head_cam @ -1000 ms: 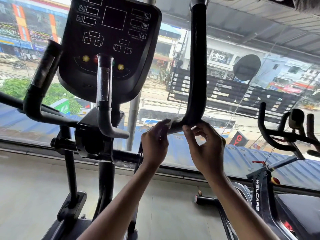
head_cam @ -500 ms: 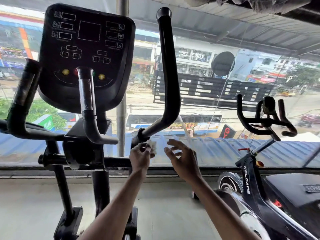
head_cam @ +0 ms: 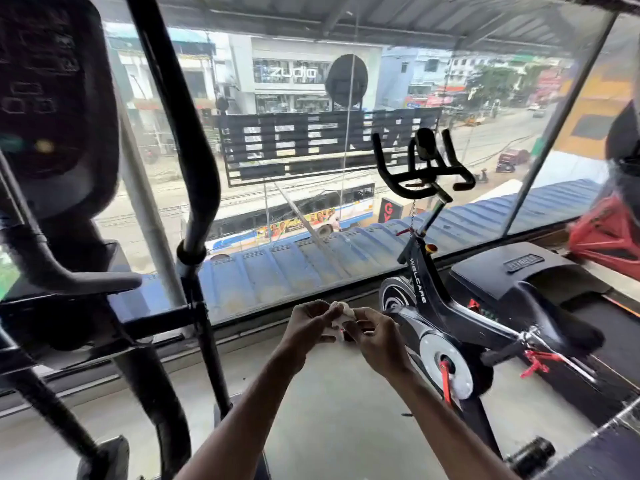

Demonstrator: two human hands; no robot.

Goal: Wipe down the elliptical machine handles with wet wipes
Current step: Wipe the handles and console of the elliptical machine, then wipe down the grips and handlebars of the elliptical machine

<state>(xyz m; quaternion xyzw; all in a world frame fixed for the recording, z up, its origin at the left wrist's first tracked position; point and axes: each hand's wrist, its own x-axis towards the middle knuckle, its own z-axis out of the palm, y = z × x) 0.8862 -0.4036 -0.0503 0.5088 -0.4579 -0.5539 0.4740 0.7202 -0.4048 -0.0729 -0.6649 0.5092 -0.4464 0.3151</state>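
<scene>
The tall black curved elliptical handle (head_cam: 194,168) is standing alone now, b/c the left hand (head_cam: 308,327) & right hand (head_cam: 374,337), moved down off it, are both pinching the small white scrunched wet wipe (head_cam: 341,315) between them, prob. refolding it.

A crumpled white wet wipe (head_cam: 342,314) is pinched between the fingertips of the left hand (head_cam: 306,329) and the right hand (head_cam: 375,339), apart from the machine. The tall black curved tubular elliptical handle (head_cam: 188,133) stands upright at left, untouched, with a shorter black bent grip (head_cam: 59,271) beside it
</scene>
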